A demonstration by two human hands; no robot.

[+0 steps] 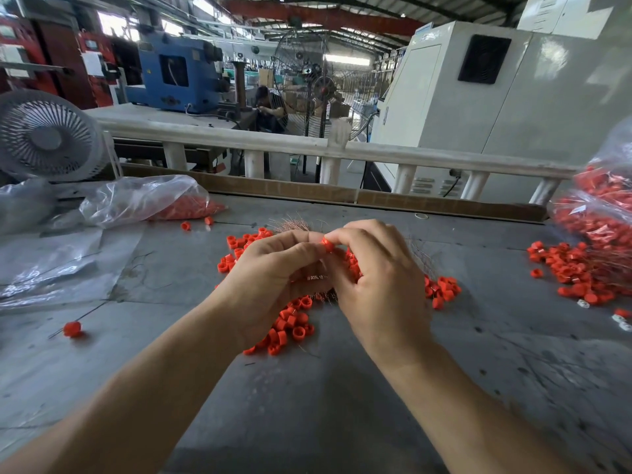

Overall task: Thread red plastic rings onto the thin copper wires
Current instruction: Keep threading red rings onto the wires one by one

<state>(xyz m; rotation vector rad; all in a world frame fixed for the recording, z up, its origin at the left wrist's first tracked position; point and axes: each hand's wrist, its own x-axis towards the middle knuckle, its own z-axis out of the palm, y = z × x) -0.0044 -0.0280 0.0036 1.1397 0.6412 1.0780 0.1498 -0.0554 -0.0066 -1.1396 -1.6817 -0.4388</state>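
"What have you got there?"

"One red ring (327, 243), pinched between my right hand (379, 285) and my left hand (273, 278). Both hands are curled in together at the fingertips, raised over the loose rings (290, 325) so I can line the ring up without knocking the rest."

"And the wire?"

"I judge it's between my fingers, but it's too thin to make out there. The copper wires (290, 225) lie in a bundle just behind my hands, on the counter (342, 405), close enough to draw from."

"Why the pile right underneath?"

"So the next ring is always within reach. Off to my right sits a finished heap (578, 271), rings with wires through them, spilling from a plastic bag (602, 206). To my left another bag (143, 198) holds more red pieces, and one threaded ring (72, 329) lies alone."

"Any labels?"

"There's something small and pale printed near my left palm, too blurred to read. Nothing else legible."
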